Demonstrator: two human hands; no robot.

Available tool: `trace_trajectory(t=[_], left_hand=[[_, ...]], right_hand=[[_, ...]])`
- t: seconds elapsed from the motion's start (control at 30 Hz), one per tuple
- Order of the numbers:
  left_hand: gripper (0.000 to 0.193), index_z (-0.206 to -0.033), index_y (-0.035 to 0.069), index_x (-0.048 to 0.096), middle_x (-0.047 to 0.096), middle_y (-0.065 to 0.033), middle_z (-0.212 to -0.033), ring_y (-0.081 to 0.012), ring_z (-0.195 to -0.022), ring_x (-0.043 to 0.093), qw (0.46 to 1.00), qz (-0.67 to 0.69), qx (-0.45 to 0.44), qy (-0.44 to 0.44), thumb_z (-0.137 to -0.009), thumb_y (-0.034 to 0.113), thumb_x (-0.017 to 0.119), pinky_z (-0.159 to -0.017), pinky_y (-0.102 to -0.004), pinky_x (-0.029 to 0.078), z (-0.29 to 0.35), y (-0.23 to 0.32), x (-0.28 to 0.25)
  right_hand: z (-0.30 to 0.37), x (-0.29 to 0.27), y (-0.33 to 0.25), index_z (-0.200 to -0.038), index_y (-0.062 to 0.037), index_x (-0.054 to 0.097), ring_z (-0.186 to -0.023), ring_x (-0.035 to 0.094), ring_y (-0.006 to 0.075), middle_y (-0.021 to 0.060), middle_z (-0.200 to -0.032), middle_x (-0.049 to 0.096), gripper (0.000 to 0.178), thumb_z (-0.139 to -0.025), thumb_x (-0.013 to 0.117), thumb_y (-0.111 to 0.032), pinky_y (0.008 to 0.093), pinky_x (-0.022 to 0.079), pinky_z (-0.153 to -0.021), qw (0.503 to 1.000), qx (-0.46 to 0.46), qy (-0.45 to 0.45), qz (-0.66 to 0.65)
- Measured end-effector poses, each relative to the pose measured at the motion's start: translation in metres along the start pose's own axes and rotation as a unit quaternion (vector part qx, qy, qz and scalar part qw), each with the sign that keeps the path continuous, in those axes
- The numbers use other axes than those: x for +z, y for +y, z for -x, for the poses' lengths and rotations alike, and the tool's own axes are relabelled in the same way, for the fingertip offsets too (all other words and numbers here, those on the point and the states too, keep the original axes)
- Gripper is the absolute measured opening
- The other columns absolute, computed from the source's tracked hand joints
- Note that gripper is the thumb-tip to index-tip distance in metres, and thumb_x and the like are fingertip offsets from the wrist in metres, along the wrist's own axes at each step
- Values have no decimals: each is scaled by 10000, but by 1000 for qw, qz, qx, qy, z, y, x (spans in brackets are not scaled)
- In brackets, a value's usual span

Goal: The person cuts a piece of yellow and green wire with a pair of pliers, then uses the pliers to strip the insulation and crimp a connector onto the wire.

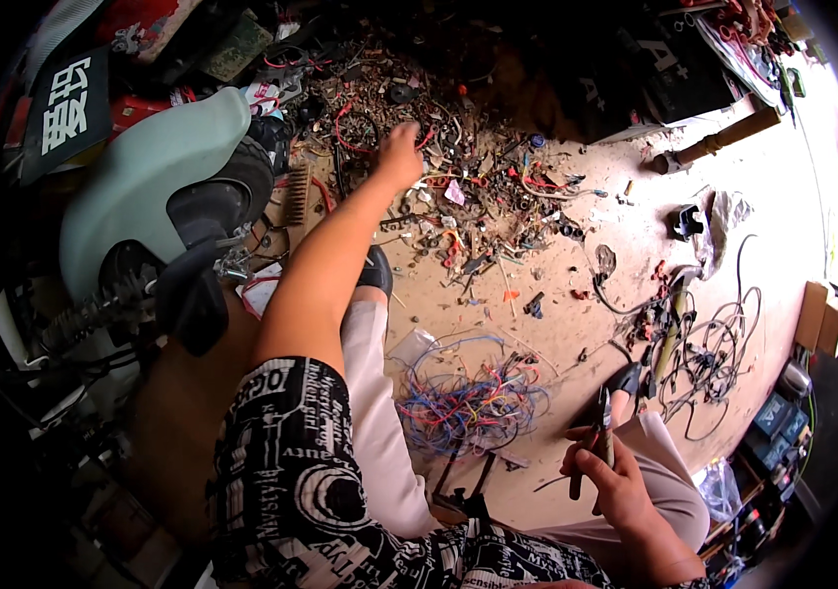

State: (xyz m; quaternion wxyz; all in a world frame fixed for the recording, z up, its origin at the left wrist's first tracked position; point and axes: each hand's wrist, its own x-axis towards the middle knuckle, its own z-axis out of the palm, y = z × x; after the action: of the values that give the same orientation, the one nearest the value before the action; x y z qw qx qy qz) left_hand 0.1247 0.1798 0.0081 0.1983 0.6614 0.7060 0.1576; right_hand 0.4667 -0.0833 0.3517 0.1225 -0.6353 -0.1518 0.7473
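Observation:
My left hand [400, 157] reaches out over the far heap of scrap [497, 187], a mix of wire ends, small metal bits and plastic pieces. Its fingers are curled together among red wires [426, 140]. Whatever they hold is hidden or too small to name. Closer to me, at the lower right, my right hand [615, 483] is closed around a pair of pliers [605, 420], whose jaws point away from me. Between my legs lies a tangled bundle of thin coloured wires [473, 398], apart from both hands.
A pale green scooter body [149, 187] with a wheel stands at the left. A wooden-handled wire brush [298, 196] lies beside it. Black boxes [635, 79] stand at the far right. Black cable [708, 363] coils on the right, near a metal pipe-like bar [723, 140].

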Motion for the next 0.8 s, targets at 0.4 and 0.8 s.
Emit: trace_trajectory(t=[0.4,0.8], left_hand=[[421,-1186,187,593,545,-106,-1176,-317,-1032,556,998,-24,-50,-35,-825,-15,510,-852,-397,472,-23,12,-12],[186,-1046,114,587,518,-130,-1251,-368,-1044,538,974,54,-197,-99,-918,171,464,-871,-421,443,-53,33,-26]], right_hand=[[-5,2,-12,-1199,39,463,-782,529,124,52,-844,559,346,-936,562,-164,249,448,-599,1000,6,4,-23],[-25,2,-20,-1193,48,467,-735,533,123,59,-815,561,335,-939,544,-156,245,438,-546,999,10,31,-27]])
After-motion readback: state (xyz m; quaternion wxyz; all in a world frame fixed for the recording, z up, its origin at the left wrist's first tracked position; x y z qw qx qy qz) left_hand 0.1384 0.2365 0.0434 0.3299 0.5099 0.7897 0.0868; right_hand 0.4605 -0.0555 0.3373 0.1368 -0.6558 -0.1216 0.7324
